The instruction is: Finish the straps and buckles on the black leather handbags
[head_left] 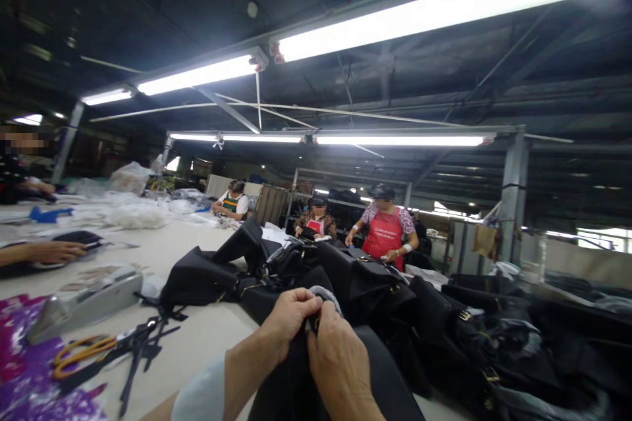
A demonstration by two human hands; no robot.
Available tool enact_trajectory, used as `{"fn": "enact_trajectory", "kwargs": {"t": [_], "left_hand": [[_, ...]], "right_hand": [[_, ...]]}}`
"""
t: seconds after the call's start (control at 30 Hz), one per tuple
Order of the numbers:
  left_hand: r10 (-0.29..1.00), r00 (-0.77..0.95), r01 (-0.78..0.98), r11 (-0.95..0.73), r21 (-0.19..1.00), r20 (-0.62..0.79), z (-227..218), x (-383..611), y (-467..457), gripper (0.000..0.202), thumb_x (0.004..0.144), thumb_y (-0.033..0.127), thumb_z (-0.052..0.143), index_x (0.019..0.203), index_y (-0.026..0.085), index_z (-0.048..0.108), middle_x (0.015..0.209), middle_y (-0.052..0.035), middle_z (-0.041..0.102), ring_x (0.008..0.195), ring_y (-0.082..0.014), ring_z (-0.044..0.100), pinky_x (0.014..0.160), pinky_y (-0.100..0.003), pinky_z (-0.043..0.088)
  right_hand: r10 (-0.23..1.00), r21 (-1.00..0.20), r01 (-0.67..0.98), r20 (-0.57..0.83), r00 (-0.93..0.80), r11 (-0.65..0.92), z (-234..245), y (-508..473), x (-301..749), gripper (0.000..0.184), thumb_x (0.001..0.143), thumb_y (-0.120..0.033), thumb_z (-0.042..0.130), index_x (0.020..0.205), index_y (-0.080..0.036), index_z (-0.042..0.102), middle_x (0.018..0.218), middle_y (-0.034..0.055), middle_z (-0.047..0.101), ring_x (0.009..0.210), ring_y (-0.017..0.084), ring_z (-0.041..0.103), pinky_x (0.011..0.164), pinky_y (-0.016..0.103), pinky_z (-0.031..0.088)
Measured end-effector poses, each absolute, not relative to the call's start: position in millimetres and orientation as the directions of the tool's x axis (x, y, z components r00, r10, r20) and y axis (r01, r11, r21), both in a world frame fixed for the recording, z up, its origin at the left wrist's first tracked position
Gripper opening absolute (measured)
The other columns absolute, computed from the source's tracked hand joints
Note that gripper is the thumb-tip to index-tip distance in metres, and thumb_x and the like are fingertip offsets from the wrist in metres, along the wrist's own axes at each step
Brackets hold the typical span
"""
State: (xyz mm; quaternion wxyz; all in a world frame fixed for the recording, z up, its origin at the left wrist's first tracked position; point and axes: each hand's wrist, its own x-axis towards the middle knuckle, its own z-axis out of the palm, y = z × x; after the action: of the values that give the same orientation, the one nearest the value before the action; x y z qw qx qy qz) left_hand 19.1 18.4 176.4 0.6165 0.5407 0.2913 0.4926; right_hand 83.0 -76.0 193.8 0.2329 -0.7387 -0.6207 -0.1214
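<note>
In the head view, my left hand (291,316) and my right hand (340,355) meet at the lower middle. Their fingertips pinch a small dark part of a black bag (388,368), close to a loop wrapped in pale, cloudy plastic (328,295). The fingers hide most of that part, so its exact form does not show. Below and around both hands, the bag's smooth black body slopes toward me. Other black bags (197,279) with gold-coloured fittings lie just beyond my hands.
Orange-handled scissors (83,355), black strap pieces (138,348), a grey tape dispenser (91,302) and purple plastic packaging (47,375) lie at left. More black bags (474,335) are heaped at right. Another person's hand (66,251) reaches in from the left; several people work across the table (182,237).
</note>
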Motion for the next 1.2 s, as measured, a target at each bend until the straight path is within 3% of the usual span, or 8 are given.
{"fn": "enact_trajectory", "kwargs": {"t": [0.1,0.23,0.33,0.43,0.6,0.83,1.03,1.2], "left_hand": [[0.925,0.341,-0.276,-0.074,0.958,0.17,174.8,17.7,23.9,0.04,0.054,0.05,0.079,0.066,0.016,0.062,0.056,0.003,0.057,0.05,-0.0099,0.046,0.052,-0.023,0.033],[0.937,0.294,-0.246,-0.114,0.963,0.186,173.4,13.9,29.2,0.036,0.066,0.042,0.073,0.091,0.017,0.066,0.068,0.0011,0.064,0.058,-0.0103,0.052,0.055,-0.022,0.034],[0.941,0.284,-0.227,-0.123,0.966,0.186,173.7,13.7,31.3,0.046,0.071,0.044,0.068,0.109,0.019,0.059,0.068,0.0012,0.065,0.06,-0.0125,0.055,0.057,-0.023,0.035],[0.925,0.322,-0.194,-0.145,0.97,0.203,174.9,13.2,29.7,0.041,0.065,0.047,0.07,0.092,0.016,0.063,0.064,0.0,0.064,0.059,-0.0139,0.054,0.057,-0.025,0.036],[0.882,0.386,-0.112,-0.246,0.963,0.27,173.0,-0.4,20.5,0.034,0.058,0.046,0.074,0.066,0.016,0.061,0.059,0.0022,0.058,0.056,-0.0117,0.045,0.057,-0.025,0.031],[0.791,0.461,0.024,-0.464,0.886,0.402,156.2,-18.3,23.3,0.041,0.075,0.054,0.055,0.06,0.016,0.054,0.056,0.0038,0.042,0.056,-0.0119,0.037,0.055,-0.026,0.029],[0.589,0.547,0.207,-0.783,0.586,0.594,157.8,-31.3,27.6,0.028,0.085,0.027,0.049,0.06,0.017,0.054,0.072,-0.0025,0.055,0.076,-0.0177,0.051,0.073,-0.029,0.036],[0.402,0.725,0.26,-0.912,0.319,0.559,162.9,-42.7,33.5,0.022,0.087,0.017,0.046,0.072,0.019,0.061,0.084,-0.0048,0.063,0.085,-0.0193,0.056,0.076,-0.027,0.041]], "right_hand": [[0.852,-0.257,0.958,0.465,0.239,-0.129,196.7,-71.2,95.0,0.032,0.092,0.0,0.033,0.107,-0.01,0.059,0.091,0.0175,0.073,0.089,0.028,0.072,0.071,0.032,0.053],[0.895,-0.659,0.752,0.336,0.293,0.001,202.5,-65.4,131.4,0.023,0.091,-0.008,0.042,0.083,-0.017,0.061,0.06,0.0037,0.065,0.051,0.02,0.066,0.044,0.024,0.044],[0.931,-0.812,0.584,0.206,0.303,-0.01,206.6,-58.6,153.7,0.02,0.085,-0.01,0.049,0.069,-0.018,0.059,0.047,-0.0038,0.055,0.036,0.014,0.056,0.034,0.021,0.042],[0.946,-0.877,0.479,0.13,0.298,-0.03,206.2,-50.9,156.7,0.018,0.076,-0.008,0.057,0.061,-0.018,0.057,0.044,-0.0037,0.055,0.036,0.013,0.056,0.033,0.019,0.043],[0.949,-0.967,0.256,0.09,0.304,0.01,200.2,-43.3,141.4,0.016,0.069,-0.007,0.061,0.063,-0.019,0.052,0.048,-0.0059,0.054,0.041,0.01,0.057,0.036,0.016,0.044],[0.959,-0.998,0.04,0.063,0.275,0.055,198.8,-45.2,140.9,0.021,0.058,-0.008,0.066,0.065,-0.019,0.049,0.061,-0.0018,0.061,0.067,0.018,0.07,0.05,0.02,0.054],[0.942,-0.99,-0.027,0.126,0.31,0.142,192.1,-35.1,136.2,0.028,0.046,-0.013,0.074,0.059,-0.019,0.05,0.056,-0.0015,0.061,0.065,0.02,0.067,0.044,0.018,0.049],[0.939,-0.969,-0.16,0.132,0.317,0.19,190.4,-29.5,126.6,0.029,0.041,-0.016,0.076,0.059,-0.018,0.053,0.057,-0.0039,0.062,0.06,0.012,0.062,0.055,0.02,0.055]]}}
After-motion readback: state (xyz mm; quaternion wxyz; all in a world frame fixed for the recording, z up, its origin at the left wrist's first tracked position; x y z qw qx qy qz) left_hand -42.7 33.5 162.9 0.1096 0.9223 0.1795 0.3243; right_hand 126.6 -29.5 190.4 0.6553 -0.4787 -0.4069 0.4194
